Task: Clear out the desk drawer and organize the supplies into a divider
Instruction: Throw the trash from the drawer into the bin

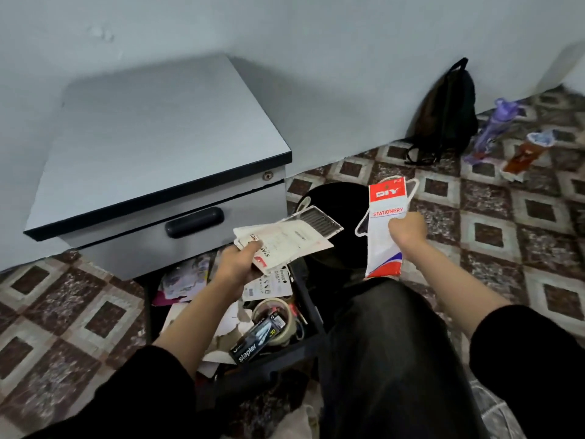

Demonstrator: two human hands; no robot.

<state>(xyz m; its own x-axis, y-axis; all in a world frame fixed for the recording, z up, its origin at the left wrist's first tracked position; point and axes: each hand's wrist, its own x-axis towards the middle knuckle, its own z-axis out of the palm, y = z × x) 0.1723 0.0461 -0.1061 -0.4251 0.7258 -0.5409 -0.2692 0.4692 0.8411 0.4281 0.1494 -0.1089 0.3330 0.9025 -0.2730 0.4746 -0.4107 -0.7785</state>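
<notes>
My left hand [240, 264] grips a bundle of flat stationery packets [285, 240], white card with a red corner and a clear blister of dark refills, above the open lower drawer [311, 315]. My right hand [406, 229] pinches a white and red "DIY STATIONERY" packet [384, 223] upright over a black round bin [335, 217]. Inside the drawer lie a black stapler box [258, 342], a roll of tape [275, 315], torn papers and more packets.
The grey drawer cabinet [164, 147] stands against the wall, its upper drawer closed. A black backpack [443, 118] leans on the wall. A purple bottle [493, 128] and an orange wrapper [525, 153] lie on the patterned tile floor. My black-clad knee [389, 359] is beside the drawer.
</notes>
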